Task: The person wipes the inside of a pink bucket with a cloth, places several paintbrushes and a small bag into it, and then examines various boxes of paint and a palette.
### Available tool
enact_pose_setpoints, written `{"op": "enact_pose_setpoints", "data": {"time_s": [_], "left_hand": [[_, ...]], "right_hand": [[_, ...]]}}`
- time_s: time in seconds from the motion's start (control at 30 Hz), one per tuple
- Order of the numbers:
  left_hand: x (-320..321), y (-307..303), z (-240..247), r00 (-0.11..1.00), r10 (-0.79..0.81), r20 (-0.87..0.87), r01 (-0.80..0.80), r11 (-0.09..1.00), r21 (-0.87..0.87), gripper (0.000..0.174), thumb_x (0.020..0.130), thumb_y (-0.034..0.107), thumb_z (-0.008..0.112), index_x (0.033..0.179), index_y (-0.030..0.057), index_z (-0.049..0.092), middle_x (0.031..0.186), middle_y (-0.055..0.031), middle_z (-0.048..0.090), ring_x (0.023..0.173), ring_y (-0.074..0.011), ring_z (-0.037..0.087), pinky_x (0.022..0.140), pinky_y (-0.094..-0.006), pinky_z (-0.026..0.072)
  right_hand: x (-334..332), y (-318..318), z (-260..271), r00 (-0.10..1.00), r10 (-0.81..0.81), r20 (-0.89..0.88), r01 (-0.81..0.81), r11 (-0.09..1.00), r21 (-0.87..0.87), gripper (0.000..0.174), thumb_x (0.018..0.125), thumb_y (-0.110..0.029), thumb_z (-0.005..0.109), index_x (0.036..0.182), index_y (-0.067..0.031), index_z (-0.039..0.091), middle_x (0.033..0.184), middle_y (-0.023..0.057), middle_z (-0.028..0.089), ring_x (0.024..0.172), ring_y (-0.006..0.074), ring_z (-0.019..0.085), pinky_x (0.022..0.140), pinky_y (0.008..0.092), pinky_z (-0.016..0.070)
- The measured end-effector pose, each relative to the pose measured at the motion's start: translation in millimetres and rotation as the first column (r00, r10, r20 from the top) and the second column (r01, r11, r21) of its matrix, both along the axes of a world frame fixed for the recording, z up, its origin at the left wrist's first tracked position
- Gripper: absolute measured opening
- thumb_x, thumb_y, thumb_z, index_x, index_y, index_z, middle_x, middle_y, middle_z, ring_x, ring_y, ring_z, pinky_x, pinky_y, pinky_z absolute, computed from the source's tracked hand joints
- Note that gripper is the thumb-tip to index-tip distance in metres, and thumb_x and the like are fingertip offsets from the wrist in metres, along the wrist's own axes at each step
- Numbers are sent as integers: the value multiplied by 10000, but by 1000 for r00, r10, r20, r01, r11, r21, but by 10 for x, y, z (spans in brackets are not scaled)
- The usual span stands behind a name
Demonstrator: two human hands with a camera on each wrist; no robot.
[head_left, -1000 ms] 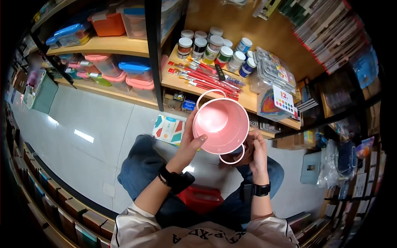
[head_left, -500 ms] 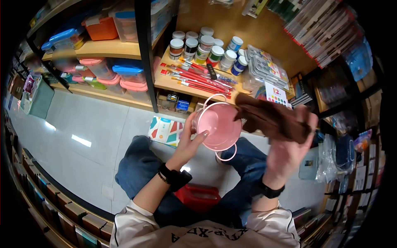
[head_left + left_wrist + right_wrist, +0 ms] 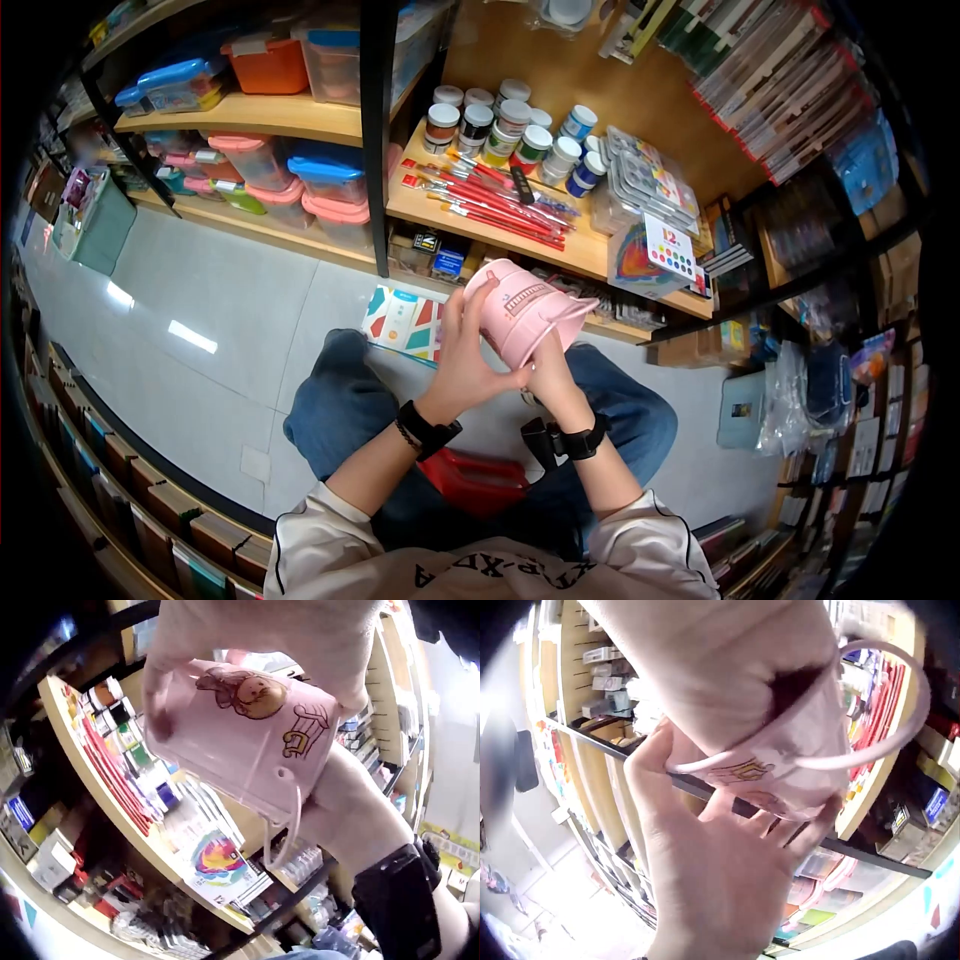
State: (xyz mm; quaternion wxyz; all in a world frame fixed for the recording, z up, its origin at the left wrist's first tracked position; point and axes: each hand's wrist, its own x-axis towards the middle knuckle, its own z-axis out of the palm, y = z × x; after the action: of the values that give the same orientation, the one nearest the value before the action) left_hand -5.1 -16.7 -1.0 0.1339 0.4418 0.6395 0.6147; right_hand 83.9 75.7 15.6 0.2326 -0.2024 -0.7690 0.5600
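Observation:
A pink metal bucket (image 3: 515, 305) with a cartoon print is held tilted over my lap, its mouth turned toward the right. My left hand (image 3: 470, 350) grips its outer wall, fingers curled round the base end (image 3: 262, 630). My right hand (image 3: 548, 365) reaches into the bucket's mouth, so its fingertips are hidden. In the right wrist view a bit of brown cloth (image 3: 795, 682) shows at the rim beside that hand (image 3: 727, 667). One wire handle loops past the rim (image 3: 900, 727). The left hand (image 3: 712, 870) cups the bucket (image 3: 802, 750) from below.
A wooden shelf ahead carries paint jars (image 3: 510, 125), red brushes (image 3: 490, 195) and palette packs (image 3: 655, 180). Plastic storage boxes (image 3: 320, 175) fill the shelves to the left. A red basket (image 3: 485, 480) sits between my knees, a coloured card (image 3: 405, 315) on the floor.
The right hand swung the brown cloth up from behind the bucket and has gone into the bucket with it. The left hand has tipped the bucket so its mouth faces right.

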Motion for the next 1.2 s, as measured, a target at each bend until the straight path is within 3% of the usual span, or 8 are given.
{"op": "enact_pose_setpoints", "data": {"time_s": [0.13,0.23,0.37,0.47,0.53,0.63,0.8,1.2], "left_hand": [[-32,-71,50,993,-16,-117,12,999,-34,919,529,262,758,1302,71,300,1231,-192,290,1144,-365,309,935,-421,320],[-29,-78,-3,993,-118,-4,118,993,-19,901,546,230,752,1311,84,299,1225,-178,306,1122,-334,359,891,-389,380],[-74,5,-72,956,-219,196,202,974,102,852,605,177,723,1327,93,280,1244,-131,342,1088,-245,431,823,-311,444],[-138,50,-93,756,-369,540,269,928,257,793,664,175,695,1329,89,272,1264,-105,357,1113,-212,423,820,-287,443],[-162,75,-151,740,-359,569,248,932,265,779,687,274,666,1328,78,268,1271,-107,355,1145,-214,392,875,-300,391],[-126,109,-168,673,-357,647,200,931,306,858,721,578,564,1322,47,260,1302,-117,336,1229,-220,304,1022,-337,216],[-59,110,-95,650,-375,661,222,926,307,882,708,597,580,1323,50,263,1309,-117,329,1235,-224,300,1018,-341,231],[32,235,123,783,-366,503,268,928,258,725,772,246,587,1348,54,192,1253,-124,385,1153,-207,395,940,-321,344]], "right_hand": [[0,-57,-132,980,-143,-136,91,939,-331,461,660,-48,608,1116,-21,546,1134,171,543,1080,327,502,864,364,425],[72,94,-114,992,60,109,-106,864,493,437,708,-101,587,1134,-21,527,1139,160,534,1080,268,511,840,335,432],[62,56,396,978,72,197,-58,996,-74,302,733,-39,454,1013,5,558,978,155,592,882,288,571,751,331,450],[247,3,873,943,286,172,-303,949,87,235,688,-25,385,871,17,527,807,87,591,740,169,578,691,284,454],[527,-127,1121,987,134,90,-104,954,-281,210,642,-40,389,817,9,494,766,76,562,728,165,569,669,297,448],[895,-34,1107,968,-169,-183,120,961,-249,262,582,-67,405,824,7,472,753,98,520,728,178,531,688,285,432],[1251,100,743,780,-570,-257,435,790,-432,313,578,-100,411,869,3,465,844,116,502,798,211,498,755,273,413],[939,-236,859,776,-548,-312,523,836,-168,275,764,-105,484,1027,-34,452,1013,99,504,956,191,503,871,290,393]]}}
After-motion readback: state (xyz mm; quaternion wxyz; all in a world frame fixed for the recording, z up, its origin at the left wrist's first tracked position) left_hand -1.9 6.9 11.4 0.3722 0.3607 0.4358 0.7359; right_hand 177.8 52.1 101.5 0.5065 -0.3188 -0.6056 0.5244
